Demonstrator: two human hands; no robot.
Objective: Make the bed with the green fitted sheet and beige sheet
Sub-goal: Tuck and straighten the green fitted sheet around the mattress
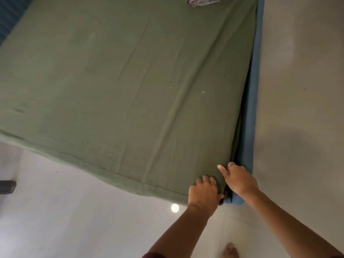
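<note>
Green cotton fitted sheet (130, 81) lies stretched over nearly the whole top of the mattress, with long shallow creases running from the near corner toward the far end. Its stitched hem hangs along the near edge of the bed, above the pale grey floor (83, 220). Along the right side a strip of blue mattress cover (253, 108) shows uncovered, and another patch of blue shows at the far left corner.

At the near right corner both hands work the fabric. The left hand (203, 192) is curled closed on a bunch of the green sheet right at the corner, knuckles up, a thin ring on one finger. The right hand (240, 178) rests just beside it on the sheet's edge where green meets blue, index finger stretched out flat and the others bent, pressing on the cloth rather than clamping it; it also wears a ring.

A crumpled grey-beige cloth bundle (202, 1) sits at the far end of the bed, cut off by the frame. A bare foot (230, 251) stands on the floor below the arms.
</note>
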